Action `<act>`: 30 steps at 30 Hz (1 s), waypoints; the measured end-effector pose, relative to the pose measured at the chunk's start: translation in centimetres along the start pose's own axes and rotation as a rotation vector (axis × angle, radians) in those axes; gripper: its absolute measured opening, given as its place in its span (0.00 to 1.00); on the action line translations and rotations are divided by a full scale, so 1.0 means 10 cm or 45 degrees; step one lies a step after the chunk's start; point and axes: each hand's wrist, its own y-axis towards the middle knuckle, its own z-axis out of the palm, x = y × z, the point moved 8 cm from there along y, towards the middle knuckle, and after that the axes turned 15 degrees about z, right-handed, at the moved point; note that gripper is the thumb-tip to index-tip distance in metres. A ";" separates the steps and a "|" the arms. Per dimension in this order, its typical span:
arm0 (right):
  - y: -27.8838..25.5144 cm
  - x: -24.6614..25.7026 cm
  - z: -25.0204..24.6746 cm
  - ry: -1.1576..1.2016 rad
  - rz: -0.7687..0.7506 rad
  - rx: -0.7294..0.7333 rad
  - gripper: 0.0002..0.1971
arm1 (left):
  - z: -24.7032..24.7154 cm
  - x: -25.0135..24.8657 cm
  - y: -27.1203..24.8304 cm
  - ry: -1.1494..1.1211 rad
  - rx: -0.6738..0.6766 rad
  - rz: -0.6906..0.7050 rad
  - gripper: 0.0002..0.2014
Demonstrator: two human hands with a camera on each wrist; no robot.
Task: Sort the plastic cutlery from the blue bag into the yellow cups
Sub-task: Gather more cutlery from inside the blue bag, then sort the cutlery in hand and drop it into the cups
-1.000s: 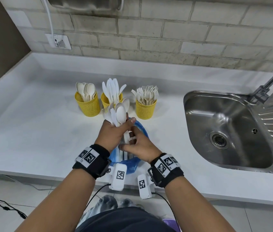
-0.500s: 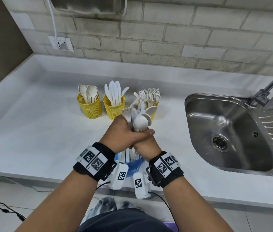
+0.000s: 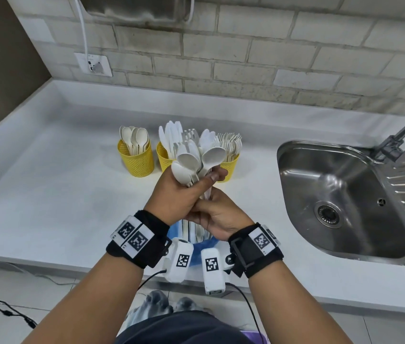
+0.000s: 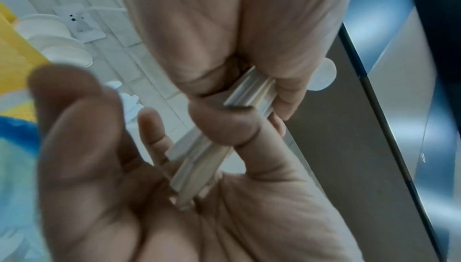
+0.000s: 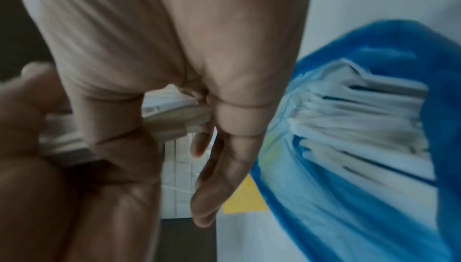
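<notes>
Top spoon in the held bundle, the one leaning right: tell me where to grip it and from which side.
Pinch the top spoon at its neck, just under the bowl, coming from above and the right. Its bowl stands clear over the left hand, which grips the bundle round the handles, while the right hand holds their lower ends. Probably only the upper part is free.

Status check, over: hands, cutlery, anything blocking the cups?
Left hand grips mixed cutlery bundle. Right hand holds its handles. Bundle hides part of the yellow cups; blue bag not empty.
</notes>
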 end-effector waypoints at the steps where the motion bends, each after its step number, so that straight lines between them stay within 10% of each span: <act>1: -0.02 0.02 0.05 0.080 0.009 0.073 0.26 | -0.02 0.02 0.01 -0.032 0.001 0.003 0.06; 14: 0.21 0.17 0.23 0.606 -0.003 0.270 0.52 | -0.26 0.10 0.15 -0.208 0.055 -0.033 0.09; 24: 0.44 0.34 0.33 0.447 -0.054 0.060 0.30 | -0.65 0.10 0.31 -0.050 0.155 -0.015 0.06; 30: 0.23 0.99 0.47 0.075 -0.498 -0.106 0.28 | -0.92 0.03 0.33 0.062 0.262 -0.023 0.08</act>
